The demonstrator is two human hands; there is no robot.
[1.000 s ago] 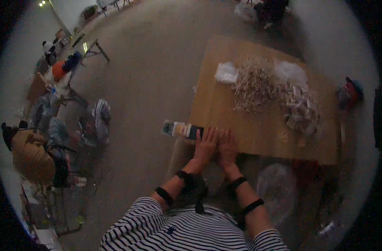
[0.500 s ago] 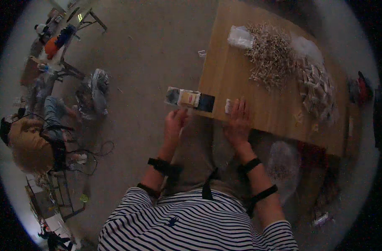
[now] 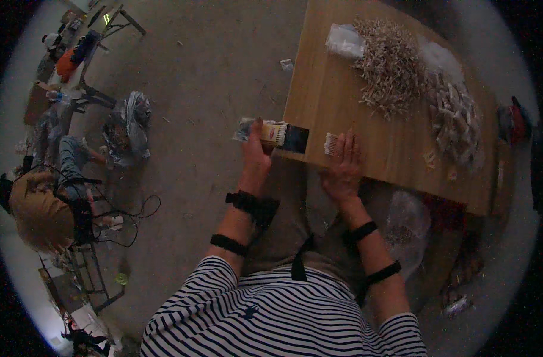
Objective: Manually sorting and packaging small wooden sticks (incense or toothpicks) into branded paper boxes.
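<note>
A small clear packet with a yellow label sits at the table's left edge, a row of white-tipped cotton swabs showing at its right end. My left hand is closed on its left part, the thumb across the top; the fingers underneath are hidden. Beside the packet, a dark flat pad reaches onto the wooden table. My right hand lies flat near the front edge, fingers stretched out. Against its fingers is a short row of cotton swabs, partly covered by them.
A large heap of loose swabs lies farther back, between clear plastic bags and a pile of filled packets. A co-worker sits far left, near grey plastic bags on the floor. A clear bag hangs below the table.
My left hand has moved up and forward from just below the packet and now holds it. My right hand has stayed beside the row of swabs. The whole view has shifted slightly.
</note>
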